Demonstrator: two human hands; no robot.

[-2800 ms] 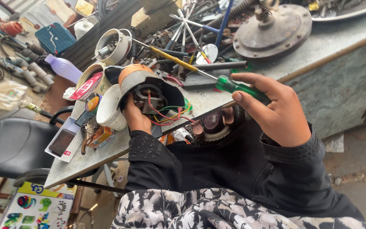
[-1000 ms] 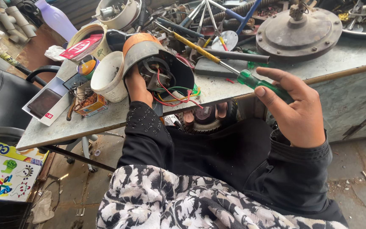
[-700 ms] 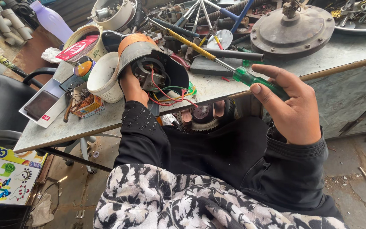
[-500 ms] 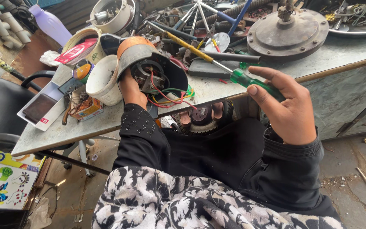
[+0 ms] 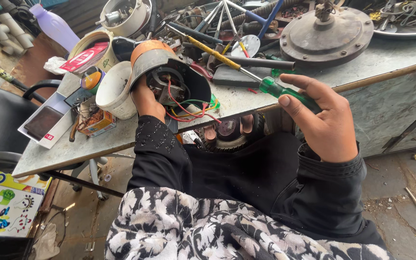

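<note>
The left hand [image 5: 146, 98] was clamped on the near rim of the open motor housing [image 5: 169, 72], a dark shell with an orange band, tipped on its side at the front edge of the workbench [image 5: 246, 98] so that its open mouth faced the person. Inside it sat the motor core [image 5: 165, 85] with red and green wires [image 5: 193, 110] spilling out over the lip onto the bench. The right hand [image 5: 321, 123] was closed around the green handle of a screwdriver [image 5: 246, 72], thumb laid along the grip, and it hovered off to the right of the housing, apart from it. The screwdriver's long axis ran up and to the left, from the handle near the bench edge over the clutter behind the housing; its far tip was lost among the tools there, so I could not tell what it touched, if anything. So the housing lay to the left of the tool hand, with the left hand already on it and much the nearer of the two. As for containers: a white cup [image 5: 114, 91] stood touching the housing on its left, tilted, contents hidden; behind it a pale tub [image 5: 92, 45] had a red packet [image 5: 84, 58] lying across its mouth; another white round casing [image 5: 123, 17] farther back held metal parts. A small open box [image 5: 95, 123] near the bench front held what looked like coppery wire.
</note>
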